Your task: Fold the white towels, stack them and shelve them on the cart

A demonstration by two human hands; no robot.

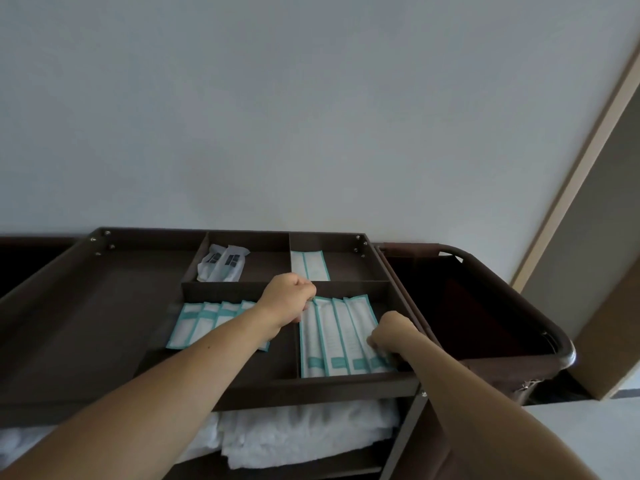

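- Two bare forearms, nearest the lens, reach from the lower edge up into the tray; elbows and upper arms are cut off.
- Dark brown compartmented service cart [311, 386]: dividers split the top tray, presumably to keep supplies sorted. Its left end and lower levels run out of view.
- Dark brown fabric laundry bag [485, 306]: hung at the cart's right end. The interior is too dark to read.
- Fluffy white folded towels [304, 434]: stacked on the shelf directly under the tray, so judged already shelved. The front rail and left forearm hide part of the stack; count unknown.
- Long white paper packets with teal edging [332, 334]: four side by side in the front right compartment, laid lengthwise, apparently being squared up.
- Shorter white-and-teal packets [197, 323]: a row in the compartment just left, partly covered by the left forearm.
- Left hand [289, 296]: fingers curled, knuckles up, at the far ends of the long packets. Fingertips hidden, so I cannot tell whether it grips anything.
- Right hand [393, 332]: fingers curled down at the near end of the rightmost long packets. Pinch or mere press cannot be told.
- Pale wrapped packets with dark labels [221, 263]: back middle compartment; print illegible.
- Pair of white-and-teal packets [310, 265]: back right compartment, near ends hidden behind the divider.
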